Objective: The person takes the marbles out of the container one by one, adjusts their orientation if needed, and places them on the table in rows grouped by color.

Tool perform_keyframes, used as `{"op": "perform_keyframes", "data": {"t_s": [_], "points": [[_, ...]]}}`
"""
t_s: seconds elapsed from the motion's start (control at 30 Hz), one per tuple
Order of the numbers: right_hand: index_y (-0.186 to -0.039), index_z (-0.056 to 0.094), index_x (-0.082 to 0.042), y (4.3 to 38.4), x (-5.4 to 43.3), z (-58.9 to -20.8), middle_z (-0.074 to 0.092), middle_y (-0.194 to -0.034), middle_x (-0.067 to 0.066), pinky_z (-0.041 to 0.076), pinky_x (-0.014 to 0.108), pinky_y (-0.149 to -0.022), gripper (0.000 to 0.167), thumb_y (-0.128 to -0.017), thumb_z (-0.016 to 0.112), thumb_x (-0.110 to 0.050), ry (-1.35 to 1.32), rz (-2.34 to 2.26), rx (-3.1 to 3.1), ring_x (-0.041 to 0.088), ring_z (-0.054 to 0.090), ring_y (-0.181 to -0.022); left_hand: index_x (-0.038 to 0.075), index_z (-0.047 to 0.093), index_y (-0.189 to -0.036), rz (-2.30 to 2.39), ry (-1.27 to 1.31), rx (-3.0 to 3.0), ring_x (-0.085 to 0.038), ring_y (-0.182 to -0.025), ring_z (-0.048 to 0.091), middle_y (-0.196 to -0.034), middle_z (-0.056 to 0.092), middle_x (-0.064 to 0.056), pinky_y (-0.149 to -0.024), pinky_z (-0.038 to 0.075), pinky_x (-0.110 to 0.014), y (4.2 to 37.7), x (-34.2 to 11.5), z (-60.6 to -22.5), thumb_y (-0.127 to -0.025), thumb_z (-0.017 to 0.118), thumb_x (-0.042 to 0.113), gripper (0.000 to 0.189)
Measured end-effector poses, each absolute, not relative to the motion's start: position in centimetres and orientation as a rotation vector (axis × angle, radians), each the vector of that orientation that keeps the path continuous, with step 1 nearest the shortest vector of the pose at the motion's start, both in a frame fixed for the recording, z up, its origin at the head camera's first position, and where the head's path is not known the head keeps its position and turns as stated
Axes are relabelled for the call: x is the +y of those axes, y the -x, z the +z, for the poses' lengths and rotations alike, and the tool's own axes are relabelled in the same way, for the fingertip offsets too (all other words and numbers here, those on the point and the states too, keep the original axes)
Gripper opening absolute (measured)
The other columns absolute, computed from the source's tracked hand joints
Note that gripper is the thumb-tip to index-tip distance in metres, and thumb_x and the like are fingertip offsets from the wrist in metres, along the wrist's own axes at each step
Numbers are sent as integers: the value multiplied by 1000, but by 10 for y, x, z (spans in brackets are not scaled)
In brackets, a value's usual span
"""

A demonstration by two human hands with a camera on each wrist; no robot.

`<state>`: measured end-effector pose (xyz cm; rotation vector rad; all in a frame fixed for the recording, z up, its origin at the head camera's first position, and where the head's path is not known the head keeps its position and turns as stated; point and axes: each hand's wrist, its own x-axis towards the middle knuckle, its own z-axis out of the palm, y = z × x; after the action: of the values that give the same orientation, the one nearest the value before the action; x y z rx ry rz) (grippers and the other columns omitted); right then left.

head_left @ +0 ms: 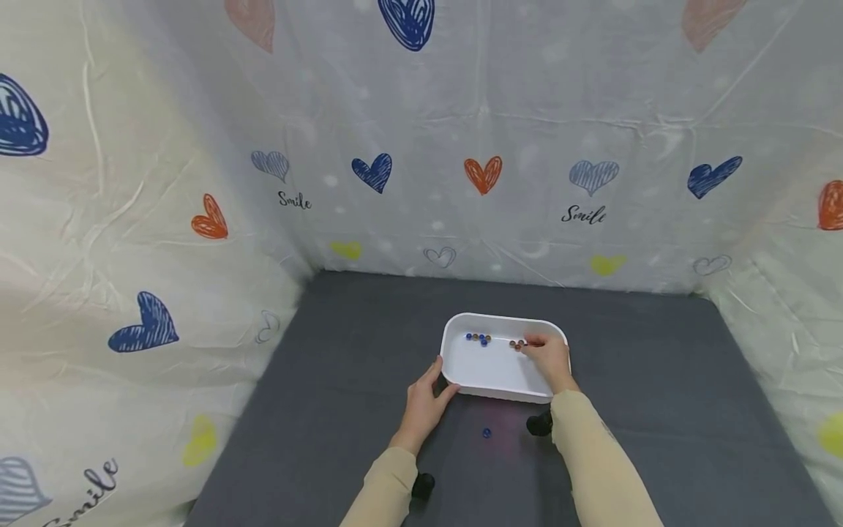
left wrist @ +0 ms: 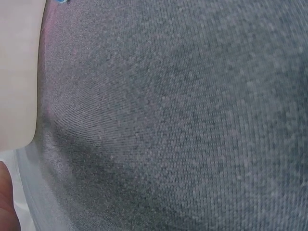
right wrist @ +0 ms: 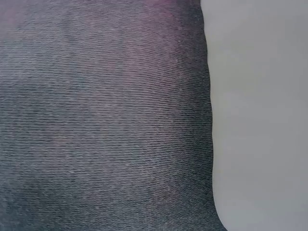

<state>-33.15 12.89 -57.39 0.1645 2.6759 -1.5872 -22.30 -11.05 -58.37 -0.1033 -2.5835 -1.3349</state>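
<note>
A white rectangular tray lies on the dark tabletop. At its front left corner is my left hand, fingers against the left side and thumb along the front; in the left wrist view a fingertip shows below the tray corner. My right hand reaches over the tray's right side. Its thumb and index finger pinch a small dark marble beside several brown marbles. Toward the tray's back left sits a cluster of blue and brown marbles. The right wrist view shows only the tray and cloth.
One blue marble lies on the grey cloth in front of the tray, between the forearms. Black wrist cameras hang from both sleeves. Heart-printed curtain encloses the table at the back and sides.
</note>
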Motion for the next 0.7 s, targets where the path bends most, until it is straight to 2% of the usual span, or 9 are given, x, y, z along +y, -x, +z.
{"op": "perform_keyframes", "data": {"t_s": [0.17,0.37,0.5,0.7], "points": [[-101,68,7,332,128,-575,67,-94,18,51,38,-73,25,-77,67,2,-169,-1503,2747,27,60,-86,-2,39,-139,-1327,124,-2572,-29,-123,42,-138,39,-22,-94,46,-33,223,-112,-583,-83,71,21,68],[-97,69,9,333,126,-580,67,-89,18,52,39,-71,22,-75,67,5,-165,-1449,2820,27,60,-82,-1,39,-139,-1334,135,-2576,-28,-124,41,-139,39,-21,-94,45,-32,223,-113,-583,-83,71,22,68],[-91,69,9,332,125,-580,67,-88,18,51,41,-73,14,-77,66,7,-125,-1441,2841,28,59,-84,0,39,-139,-1338,134,-2586,-29,-123,42,-139,39,-22,-94,46,-33,222,-114,-583,-83,71,23,68],[-79,68,9,327,122,-576,64,-78,16,50,41,-70,4,-76,67,7,-125,-1416,2899,28,57,-77,1,40,-139,-1339,126,-2598,-28,-124,42,-139,39,-21,-95,45,-33,221,-115,-583,-82,71,22,68]]}}
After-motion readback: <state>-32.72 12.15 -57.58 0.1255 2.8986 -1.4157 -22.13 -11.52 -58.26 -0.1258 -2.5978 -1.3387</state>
